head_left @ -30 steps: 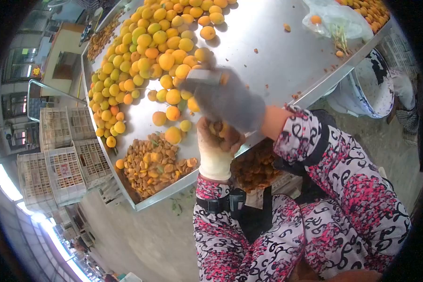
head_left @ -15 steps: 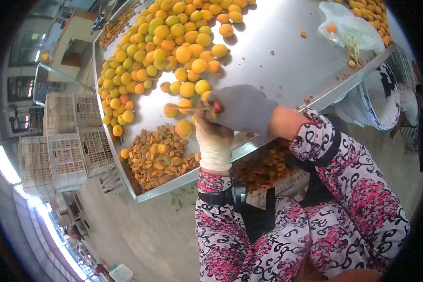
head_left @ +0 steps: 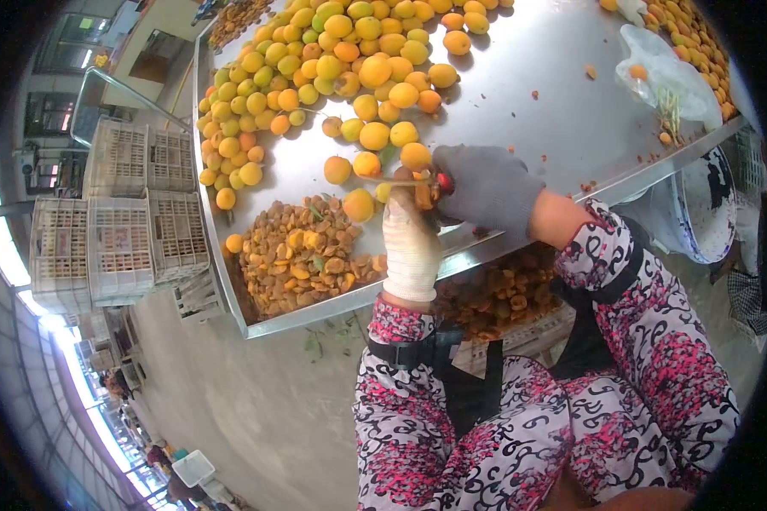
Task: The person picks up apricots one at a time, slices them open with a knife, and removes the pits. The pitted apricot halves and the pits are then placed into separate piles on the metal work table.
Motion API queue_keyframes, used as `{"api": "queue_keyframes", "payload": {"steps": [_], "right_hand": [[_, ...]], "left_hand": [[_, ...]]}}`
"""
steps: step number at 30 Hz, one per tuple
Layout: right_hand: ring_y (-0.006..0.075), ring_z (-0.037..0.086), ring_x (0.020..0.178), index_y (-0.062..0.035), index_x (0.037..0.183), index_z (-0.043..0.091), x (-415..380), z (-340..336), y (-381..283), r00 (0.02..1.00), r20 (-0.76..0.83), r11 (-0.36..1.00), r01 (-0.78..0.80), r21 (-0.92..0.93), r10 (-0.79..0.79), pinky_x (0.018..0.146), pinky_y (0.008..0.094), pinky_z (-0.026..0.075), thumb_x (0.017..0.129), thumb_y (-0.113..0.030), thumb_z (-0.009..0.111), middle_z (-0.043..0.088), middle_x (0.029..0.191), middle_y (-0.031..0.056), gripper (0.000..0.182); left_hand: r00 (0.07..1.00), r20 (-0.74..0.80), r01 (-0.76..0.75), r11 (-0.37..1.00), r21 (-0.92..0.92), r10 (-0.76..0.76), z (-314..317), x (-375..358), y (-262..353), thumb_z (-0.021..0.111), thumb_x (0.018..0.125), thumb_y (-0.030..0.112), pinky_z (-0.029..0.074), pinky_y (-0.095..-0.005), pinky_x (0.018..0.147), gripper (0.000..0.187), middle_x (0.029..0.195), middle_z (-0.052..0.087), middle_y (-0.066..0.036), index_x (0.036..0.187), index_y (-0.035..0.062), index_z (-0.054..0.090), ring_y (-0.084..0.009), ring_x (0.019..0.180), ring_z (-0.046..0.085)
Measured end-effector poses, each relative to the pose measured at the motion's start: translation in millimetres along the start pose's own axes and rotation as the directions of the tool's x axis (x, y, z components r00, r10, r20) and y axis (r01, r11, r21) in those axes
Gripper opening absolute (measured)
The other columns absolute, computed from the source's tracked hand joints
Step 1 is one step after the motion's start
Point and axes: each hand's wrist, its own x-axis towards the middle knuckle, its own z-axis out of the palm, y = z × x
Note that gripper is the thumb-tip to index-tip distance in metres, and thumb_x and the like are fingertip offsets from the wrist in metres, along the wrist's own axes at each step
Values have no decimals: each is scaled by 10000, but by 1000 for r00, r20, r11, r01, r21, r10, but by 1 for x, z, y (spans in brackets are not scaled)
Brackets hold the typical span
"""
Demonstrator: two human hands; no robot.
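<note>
Near the tray (head_left: pixel 511 102) edge, my left hand (head_left: pixel 412 243) is pinching the fruit (head_left: pixel 423 197), my right hand (head_left: pixel 490 187) is gripping the knife (head_left: pixel 445 182); slow, short strokes are seeming safest to me.

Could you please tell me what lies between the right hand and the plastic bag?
In the head view, only metal tabletop with a few small scraps lies between the right hand and the plastic bag.
</note>
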Motion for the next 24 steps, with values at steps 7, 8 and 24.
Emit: {"api": "queue_keyframes", "payload": {"steps": [7,8,24], "right_hand": [[342,590,791,-56,940,529,11,0,19,972,-220,996,-66,68,79,686,410,459,786,-334,627,600,814,169,332],[342,590,791,-56,940,529,11,0,21,972,-222,995,-67,67,81,686,410,459,786,-334,627,600,814,169,332],[358,589,795,-39,929,551,8,-5,26,970,-237,943,30,331,52,700,413,458,856,-452,505,608,811,190,422]], "left_hand": [[957,188,278,888,-365,-222,-28,10,41,449,804,-68,483,-277,601,326,918,542,-121,1124,-18,488,-191,676,583],[946,298,192,959,-209,-124,-34,10,45,417,864,35,465,-249,589,246,876,538,-92,1083,-21,515,-155,649,556],[972,93,-225,742,632,217,-33,39,6,684,685,228,338,-425,918,540,1069,557,-112,1181,104,508,-307,1061,467]]}}
